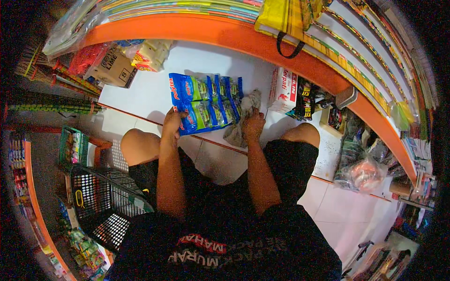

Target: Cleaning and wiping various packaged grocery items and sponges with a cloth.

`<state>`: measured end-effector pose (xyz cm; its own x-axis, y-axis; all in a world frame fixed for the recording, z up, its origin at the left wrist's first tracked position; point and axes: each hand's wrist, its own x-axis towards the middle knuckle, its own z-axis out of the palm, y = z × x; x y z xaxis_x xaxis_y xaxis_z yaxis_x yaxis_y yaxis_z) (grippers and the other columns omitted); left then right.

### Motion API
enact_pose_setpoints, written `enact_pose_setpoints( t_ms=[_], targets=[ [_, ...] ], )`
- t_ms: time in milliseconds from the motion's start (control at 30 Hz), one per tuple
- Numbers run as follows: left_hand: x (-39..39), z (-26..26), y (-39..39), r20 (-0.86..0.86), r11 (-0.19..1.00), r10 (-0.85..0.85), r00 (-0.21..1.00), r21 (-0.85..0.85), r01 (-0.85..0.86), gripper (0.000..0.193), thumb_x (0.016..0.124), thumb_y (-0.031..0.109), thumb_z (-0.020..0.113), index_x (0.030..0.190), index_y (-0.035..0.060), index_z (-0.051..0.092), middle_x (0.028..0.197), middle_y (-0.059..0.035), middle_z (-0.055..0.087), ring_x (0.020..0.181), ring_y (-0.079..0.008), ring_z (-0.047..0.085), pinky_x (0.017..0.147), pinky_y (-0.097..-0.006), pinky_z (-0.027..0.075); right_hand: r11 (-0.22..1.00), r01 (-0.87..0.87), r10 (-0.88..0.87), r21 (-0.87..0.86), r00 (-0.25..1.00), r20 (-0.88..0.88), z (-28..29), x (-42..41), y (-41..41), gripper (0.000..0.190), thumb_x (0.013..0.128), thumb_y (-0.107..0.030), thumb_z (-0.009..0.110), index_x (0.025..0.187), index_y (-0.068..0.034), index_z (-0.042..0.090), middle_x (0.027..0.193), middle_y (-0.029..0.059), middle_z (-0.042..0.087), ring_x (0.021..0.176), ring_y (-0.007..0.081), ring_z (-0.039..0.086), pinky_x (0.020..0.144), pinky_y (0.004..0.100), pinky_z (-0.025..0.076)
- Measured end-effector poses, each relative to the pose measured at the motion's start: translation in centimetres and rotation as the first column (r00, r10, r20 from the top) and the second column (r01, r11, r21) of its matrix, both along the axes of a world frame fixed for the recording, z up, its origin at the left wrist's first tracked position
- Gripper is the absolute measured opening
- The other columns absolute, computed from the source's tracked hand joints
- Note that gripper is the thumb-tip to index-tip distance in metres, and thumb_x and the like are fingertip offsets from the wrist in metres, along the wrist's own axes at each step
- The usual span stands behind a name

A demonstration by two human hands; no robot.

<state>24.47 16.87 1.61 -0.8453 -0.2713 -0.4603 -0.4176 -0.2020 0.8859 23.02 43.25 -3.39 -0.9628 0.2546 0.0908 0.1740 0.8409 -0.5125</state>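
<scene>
My left hand (172, 123) grips the lower left edge of a strip of blue Polytex packets (197, 114), with the thumb on top. The packets have clear windows and green bands, and hang together in two rows; what is inside is hard to make out. Bunched in my right hand (254, 125) is a grey cloth rag (235, 135). One part of it sticks up above the fingers, and it reaches the right end of the packets. Beneath both hands is a white bottom shelf (147, 93) with a thin reddish-brown front edge.
An orange shelf edge (197, 30) curves overhead with stacked goods on it. Cardboard box (114, 68) and wrapped yellowish packs (153, 54) sit at back left. White printed box (282, 89) and black packets (305, 102) stand right. A black perforated basket (105, 196) is beside my left knee.
</scene>
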Motion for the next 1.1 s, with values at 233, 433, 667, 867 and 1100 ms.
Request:
enact_pose_setpoints(
  t_ms=[233, 433, 667, 867, 1100],
  targets=[
    [-0.1, 1.5, 0.7, 0.037, 0.995, -0.007, 0.999, 0.097, 0.004, 0.028, 0.075, 0.008, 0.053, 0.102, 0.0033, 0.056, 0.086, -0.0071, 0.06, 0.069, -0.0155, 0.058, 0.06, -0.0259, 0.047, 0.999, 0.045, -0.045, -0.005, 0.999, -0.014, 2.7, -0.2, -0.7, 0.036, 0.076, -0.016, 0.056, 0.109, -0.002, 0.051, 0.092, 0.0208, 0.053, 0.089, 0.0356, 0.049, 0.077, 0.043, 0.039],
    [-0.4, 3.7, 2.4, -0.037, 0.968, -0.11, 0.993, 0.223, 0.115, 0.035, 0.083, 0.013, 0.049, 0.115, 0.0012, 0.045, 0.099, -0.0096, 0.059, 0.084, -0.0204, 0.06, 0.073, -0.0338, 0.05, 0.975, -0.105, 0.01, -0.197, 0.902, -0.432, 8.3, -0.4, -2.6, 0.039, 0.079, -0.011, 0.051, 0.117, -0.001, 0.047, 0.107, 0.0209, 0.051, 0.096, 0.036, 0.048, 0.083, 0.0435, 0.037],
    [0.6, 5.8, 5.4, -0.18, 0.947, -0.241, 0.954, 0.17, 0.271, 0.038, 0.083, 0.006, 0.049, 0.121, 0.0037, 0.043, 0.102, -0.007, 0.058, 0.087, -0.0156, 0.058, 0.075, -0.029, 0.049, 0.85, -0.526, 0.501, 0.031, 0.788, -0.358, 10.9, 2.4, -7.0, 0.049, 0.076, -0.003, 0.048, 0.123, -0.018, 0.046, 0.116, 0.0179, 0.048, 0.106, 0.0335, 0.045, 0.085, 0.0408, 0.035],
    [0.5, 5.6, 5.5, -0.143, 0.934, -0.307, 0.941, 0.147, 0.327, 0.047, 0.079, -0.004, 0.051, 0.124, 0.0071, 0.043, 0.101, -0.004, 0.058, 0.088, -0.0117, 0.055, 0.076, -0.0271, 0.048, 0.883, -0.47, 0.438, -0.022, 0.838, -0.325, 10.5, 1.9, -5.5, 0.052, 0.072, 0.0, 0.047, 0.121, -0.017, 0.047, 0.12, 0.0158, 0.047, 0.106, 0.0321, 0.045, 0.083, 0.0393, 0.036],
    [0.5, 5.4, 4.7, -0.2, 0.915, -0.273, 0.941, 0.246, 0.318, 0.044, 0.081, -0.001, 0.052, 0.123, 0.0058, 0.041, 0.104, -0.006, 0.057, 0.09, -0.0165, 0.057, 0.078, -0.0306, 0.048, 0.968, -0.247, 0.207, -0.052, 0.895, -0.396, 7.0, 0.4, -2.8, 0.045, 0.071, 0.002, 0.045, 0.114, -0.011, 0.051, 0.114, 0.0147, 0.052, 0.094, 0.0345, 0.05, 0.079, 0.0404, 0.037]
  ],
)
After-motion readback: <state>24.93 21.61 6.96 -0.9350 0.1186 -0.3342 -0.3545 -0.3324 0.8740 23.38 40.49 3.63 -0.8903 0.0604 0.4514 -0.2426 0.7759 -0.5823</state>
